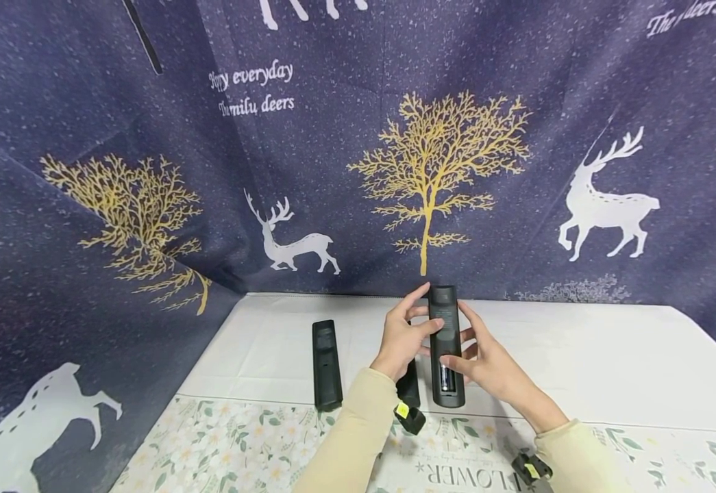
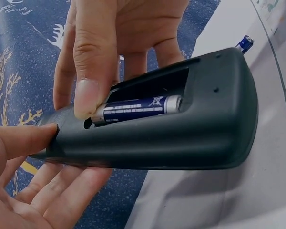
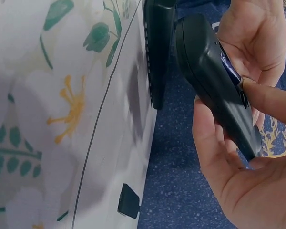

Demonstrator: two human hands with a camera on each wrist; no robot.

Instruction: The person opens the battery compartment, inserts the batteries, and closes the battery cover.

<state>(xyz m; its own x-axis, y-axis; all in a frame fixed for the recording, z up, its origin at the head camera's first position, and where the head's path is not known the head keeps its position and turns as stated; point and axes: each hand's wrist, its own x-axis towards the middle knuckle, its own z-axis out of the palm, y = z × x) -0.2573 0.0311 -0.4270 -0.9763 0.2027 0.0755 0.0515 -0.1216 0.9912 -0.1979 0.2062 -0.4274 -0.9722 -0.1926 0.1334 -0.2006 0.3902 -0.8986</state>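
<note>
A black remote control (image 1: 446, 329) is held up over the white table with its back showing. My left hand (image 1: 402, 335) grips it near its upper end, thumb across the back. At its lower end, the right hand (image 1: 493, 363) holds the side, fingers curled beneath. The battery compartment (image 2: 181, 78) is uncovered. A dark blue battery (image 2: 136, 109) lies in the near side of it, with the right thumb (image 2: 88, 95) pressing at one end. Alongside that battery the compartment looks dark. In the right wrist view the remote hides most of the battery.
A second black remote (image 1: 327, 363) lies face down to the left. Another remote (image 1: 408, 387) is partly hidden behind the left wrist. One loose blue battery (image 2: 246, 44) shows beyond the held remote's end. A small black piece (image 3: 128, 201) lies near the table edge.
</note>
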